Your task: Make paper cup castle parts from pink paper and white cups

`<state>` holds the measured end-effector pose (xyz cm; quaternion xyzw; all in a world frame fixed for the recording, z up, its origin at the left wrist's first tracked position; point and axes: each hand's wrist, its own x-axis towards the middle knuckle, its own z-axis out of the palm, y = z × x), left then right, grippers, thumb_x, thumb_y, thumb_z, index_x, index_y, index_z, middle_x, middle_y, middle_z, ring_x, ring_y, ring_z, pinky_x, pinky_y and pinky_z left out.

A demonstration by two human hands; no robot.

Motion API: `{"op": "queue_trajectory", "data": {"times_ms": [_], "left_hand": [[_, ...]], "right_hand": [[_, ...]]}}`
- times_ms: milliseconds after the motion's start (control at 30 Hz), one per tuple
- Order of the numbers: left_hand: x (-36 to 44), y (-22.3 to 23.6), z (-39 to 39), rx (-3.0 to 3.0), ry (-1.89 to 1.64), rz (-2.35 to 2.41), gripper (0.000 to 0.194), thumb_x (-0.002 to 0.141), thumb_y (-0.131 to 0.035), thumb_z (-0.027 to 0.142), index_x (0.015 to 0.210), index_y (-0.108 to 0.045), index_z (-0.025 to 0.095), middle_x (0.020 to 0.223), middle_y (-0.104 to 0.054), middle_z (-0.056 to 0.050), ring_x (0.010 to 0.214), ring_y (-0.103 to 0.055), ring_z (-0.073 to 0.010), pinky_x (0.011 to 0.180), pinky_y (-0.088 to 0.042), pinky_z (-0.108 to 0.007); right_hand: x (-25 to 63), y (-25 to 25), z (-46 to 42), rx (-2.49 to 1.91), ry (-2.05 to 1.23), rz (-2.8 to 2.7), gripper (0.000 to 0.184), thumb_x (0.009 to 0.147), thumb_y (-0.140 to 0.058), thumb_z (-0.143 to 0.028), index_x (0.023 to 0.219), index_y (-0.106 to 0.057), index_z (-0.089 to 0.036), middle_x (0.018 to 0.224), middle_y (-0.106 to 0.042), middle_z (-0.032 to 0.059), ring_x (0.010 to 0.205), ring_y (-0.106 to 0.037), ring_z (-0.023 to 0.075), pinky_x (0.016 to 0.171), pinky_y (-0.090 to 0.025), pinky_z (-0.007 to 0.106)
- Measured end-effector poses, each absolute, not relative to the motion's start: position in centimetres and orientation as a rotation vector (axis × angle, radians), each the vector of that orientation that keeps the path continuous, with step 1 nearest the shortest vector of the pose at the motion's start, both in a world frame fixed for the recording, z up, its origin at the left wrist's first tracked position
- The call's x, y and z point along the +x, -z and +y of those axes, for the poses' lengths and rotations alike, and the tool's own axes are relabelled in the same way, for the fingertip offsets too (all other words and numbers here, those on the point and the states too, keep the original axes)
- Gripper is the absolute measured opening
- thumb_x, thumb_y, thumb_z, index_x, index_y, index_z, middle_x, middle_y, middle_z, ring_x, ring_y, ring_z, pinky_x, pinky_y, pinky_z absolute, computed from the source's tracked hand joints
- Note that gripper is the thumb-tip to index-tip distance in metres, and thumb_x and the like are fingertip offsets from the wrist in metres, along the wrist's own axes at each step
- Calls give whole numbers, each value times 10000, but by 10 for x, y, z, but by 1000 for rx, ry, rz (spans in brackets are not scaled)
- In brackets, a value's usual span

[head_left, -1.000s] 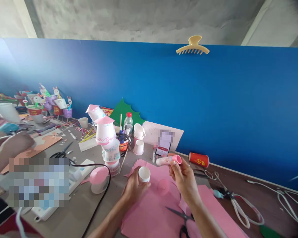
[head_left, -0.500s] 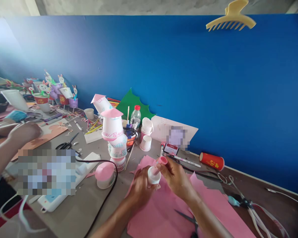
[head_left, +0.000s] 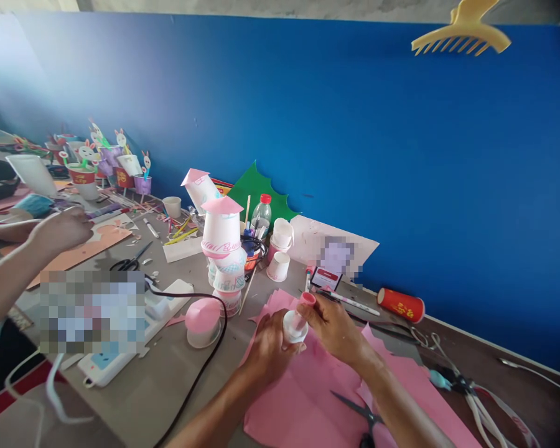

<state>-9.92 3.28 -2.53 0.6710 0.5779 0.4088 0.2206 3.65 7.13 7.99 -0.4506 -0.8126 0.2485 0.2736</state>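
Note:
My left hand [head_left: 268, 354] is wrapped round a small white paper cup [head_left: 295, 327], held just above the pink paper sheets [head_left: 303, 398]. My right hand [head_left: 333, 326] grips a pink-capped glue stick [head_left: 304, 306], whose lower end dips into the cup's mouth. Both hands meet over the near middle of the table. Black scissors [head_left: 357, 414] lie on the pink paper just right of my right forearm.
A tower of stacked decorated cups with pink roofs [head_left: 223, 249] stands left of my hands, beside a pink-lidded cup [head_left: 203, 320] and a black cable [head_left: 200, 367]. Another person's hand [head_left: 60, 229] works at far left. A red cup [head_left: 400, 303] lies by the blue wall. Cords lie tangled at right.
My right hand brought the glue stick down from mid-air to the cup in my left hand. The view tilted down and left a little.

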Motion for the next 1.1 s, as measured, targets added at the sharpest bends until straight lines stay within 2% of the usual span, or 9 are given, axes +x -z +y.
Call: {"op": "queue_trajectory", "data": {"times_ms": [133, 333, 533, 667, 933, 1100], "left_hand": [[-100, 21, 32, 1849, -1092, 1611, 480, 676, -668, 192, 1137, -535, 174, 1030, -665, -98, 975, -599, -298, 868, -468, -463], [-99, 22, 32, 1889, -1110, 1588, 384, 692, -587, 120, 1071, -552, 165, 997, -673, -105, 934, -619, -274, 896, -454, -472], [-97, 22, 31, 1858, -1123, 1612, 424, 679, -618, 165, 1092, -523, 175, 1014, -672, -103, 941, -620, -279, 911, -454, -494], [-97, 24, 31, 1862, -1136, 1607, 490, 689, -616, 186, 1163, -493, 172, 1065, -657, -119, 964, -615, -285, 927, -439, -521], [-98, 28, 30, 1919, -1146, 1586, 437, 682, -563, 101, 1107, -511, 188, 989, -665, -76, 925, -611, -252, 926, -443, -474], [-96, 30, 31, 1915, -1159, 1634, 426, 698, -609, 163, 1114, -518, 181, 1009, -662, -89, 952, -606, -268, 925, -447, -475]], "right_hand": [[41, -81, 75, -1224, -725, -2184, 376, 900, -416, -482, 619, -374, -235, 551, -387, -42, 531, -332, 125, 495, -277, 249], [45, -85, 77, -1224, -954, -2172, 408, 875, -454, -518, 597, -386, -227, 514, -363, -56, 490, -315, 106, 443, -255, 232], [51, -92, 88, -1270, -901, -1986, 423, 860, -442, -578, 653, -471, -211, 533, -405, -47, 486, -356, 105, 438, -294, 228], [44, -88, 87, -1274, -838, -2107, 405, 874, -439, -534, 636, -458, -207, 518, -411, -51, 491, -361, 104, 459, -302, 232], [54, -85, 70, -1240, -826, -2281, 354, 873, -485, -470, 631, -442, -215, 566, -443, -47, 536, -370, 115, 477, -292, 234], [59, -84, 75, -1244, -845, -2020, 390, 870, -472, -534, 658, -498, -207, 567, -473, -31, 530, -395, 120, 483, -328, 240]]}}
